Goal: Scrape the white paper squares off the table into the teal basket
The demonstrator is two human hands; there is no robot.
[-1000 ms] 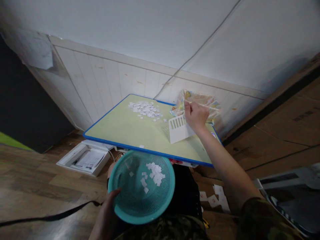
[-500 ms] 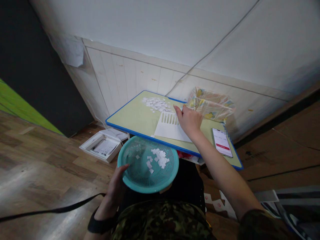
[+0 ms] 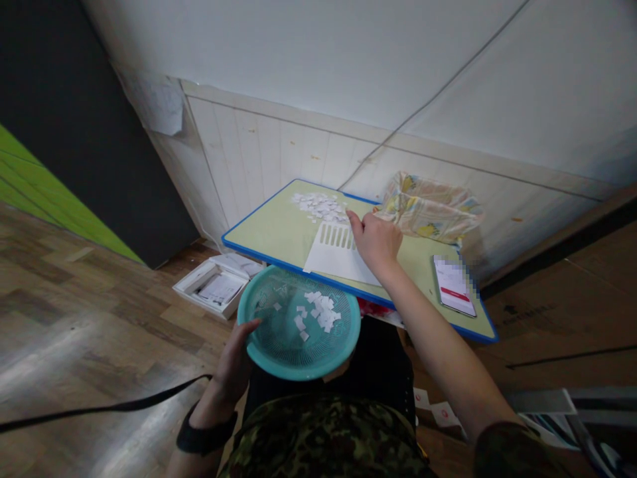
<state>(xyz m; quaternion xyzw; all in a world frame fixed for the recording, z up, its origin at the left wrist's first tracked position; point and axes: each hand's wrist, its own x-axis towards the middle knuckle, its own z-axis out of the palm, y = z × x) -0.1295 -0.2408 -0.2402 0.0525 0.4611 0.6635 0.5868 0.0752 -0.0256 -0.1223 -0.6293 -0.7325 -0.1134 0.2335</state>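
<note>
My left hand [image 3: 239,358] grips the left rim of a round teal plastic colander [image 3: 269,362], thumb over the edge. Inside the colander lie several small square white paper pieces [image 3: 323,311]. My right hand [image 3: 377,242] is closed on the right part of a white slotted sheet [image 3: 328,255], thumb sticking out and the other fingers curled out of sight. The sheet lies flat on the tabletop, its near left corner at the front edge. Just beyond it is a heap of small white pieces [image 3: 318,206].
The light green table [image 3: 263,222] has a blue rim and stands against the wall. A cloth-lined basket [image 3: 432,206] sits at its back right, a phone [image 3: 454,285] at its right end. An open white box [image 3: 213,285] is on the floor. Cardboard [image 3: 572,292] stands right.
My right hand and the slotted sheet have shifted slightly left across the table towards its front edge. The view has turned a little. My left hand still holds the colander.
</note>
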